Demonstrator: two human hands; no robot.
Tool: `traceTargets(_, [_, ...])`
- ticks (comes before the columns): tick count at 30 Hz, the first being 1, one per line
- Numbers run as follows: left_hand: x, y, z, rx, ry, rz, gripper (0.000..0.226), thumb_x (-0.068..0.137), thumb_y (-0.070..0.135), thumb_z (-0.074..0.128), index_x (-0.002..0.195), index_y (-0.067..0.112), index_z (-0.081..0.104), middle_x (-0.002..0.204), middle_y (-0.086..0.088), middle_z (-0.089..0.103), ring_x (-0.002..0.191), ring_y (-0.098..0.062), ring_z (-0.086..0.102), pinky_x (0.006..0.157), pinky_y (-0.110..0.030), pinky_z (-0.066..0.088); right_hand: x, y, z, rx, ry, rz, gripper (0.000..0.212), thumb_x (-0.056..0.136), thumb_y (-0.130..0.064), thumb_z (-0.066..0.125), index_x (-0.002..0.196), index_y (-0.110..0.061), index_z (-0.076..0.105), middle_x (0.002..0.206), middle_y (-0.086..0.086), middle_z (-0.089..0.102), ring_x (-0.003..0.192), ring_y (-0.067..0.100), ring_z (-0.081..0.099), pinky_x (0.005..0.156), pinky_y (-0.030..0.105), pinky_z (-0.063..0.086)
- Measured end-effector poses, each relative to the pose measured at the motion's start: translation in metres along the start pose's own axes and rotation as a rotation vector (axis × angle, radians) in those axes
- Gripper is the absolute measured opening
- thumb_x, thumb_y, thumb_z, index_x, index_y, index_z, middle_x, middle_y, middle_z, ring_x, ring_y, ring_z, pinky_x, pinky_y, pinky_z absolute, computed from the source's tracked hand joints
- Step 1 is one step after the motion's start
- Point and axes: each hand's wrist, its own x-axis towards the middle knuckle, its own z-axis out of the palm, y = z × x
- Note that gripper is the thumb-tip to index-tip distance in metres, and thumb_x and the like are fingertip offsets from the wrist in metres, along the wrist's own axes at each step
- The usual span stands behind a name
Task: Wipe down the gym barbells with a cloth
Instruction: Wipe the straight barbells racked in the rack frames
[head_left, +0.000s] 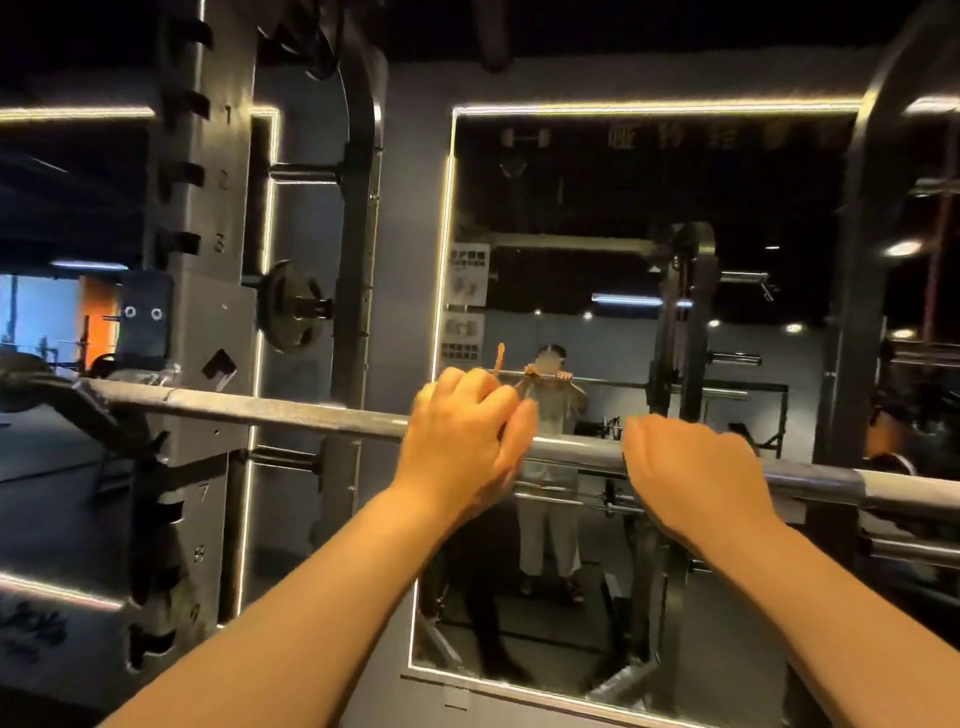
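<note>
On the left, the barbell (291, 410) lay on the rack (208, 312) and ran across to the right. The left hand (462, 441) was curled over it, seemingly with the cloth (500, 358) under the fingers, as only an orange end stood up above the knuckles. Further right, the right hand (691, 467) wrapped its fingers over the bar and held nothing else. To wipe well, I think this hand should steady the bar against rolling while the left one closes the cloth fully around the steel and slides it slowly along.
</note>
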Motion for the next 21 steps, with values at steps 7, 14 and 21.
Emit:
traceTargets(7, [-0.015,0.037,0.024,-0.215,0.075,0.027,0.04,0.1,0.032,0.049,0.132,0.013,0.062,0.131,-0.005,0.062,0.125,-0.02,0.055,0.107,-0.042,0.048,0.004,-0.012,0.019,-0.035,0.134,0.023,0.004,0.091,-0.018,0.059,0.092,-0.016,0.056,0.068,0.0,0.039,0.054,0.023,0.035,0.055,0.036,0.03])
traceTargets(14, [-0.044,-0.03,0.008,-0.024,0.063,-0.012,0.035,0.093,0.035,0.05,0.122,0.02,0.061,0.15,-0.01,0.05,0.145,-0.034,0.038,0.125,-0.052,0.016,0.001,-0.011,0.018,-0.057,0.097,-0.003,0.007,0.086,-0.008,0.06,0.084,-0.01,0.053,0.06,0.003,0.032,0.045,0.021,0.035,0.049,0.032,0.028])
traceTargets(21, [-0.033,0.032,0.025,-0.141,0.181,-0.106,0.024,0.103,0.032,0.053,0.111,0.016,0.069,0.127,-0.001,0.059,0.129,-0.019,0.047,0.123,-0.045,0.028,-0.005,-0.016,0.008,-0.111,0.041,0.016,0.008,0.094,-0.024,0.04,0.087,-0.021,0.039,0.067,-0.002,0.034,0.055,0.018,0.04,0.057,0.033,0.031])
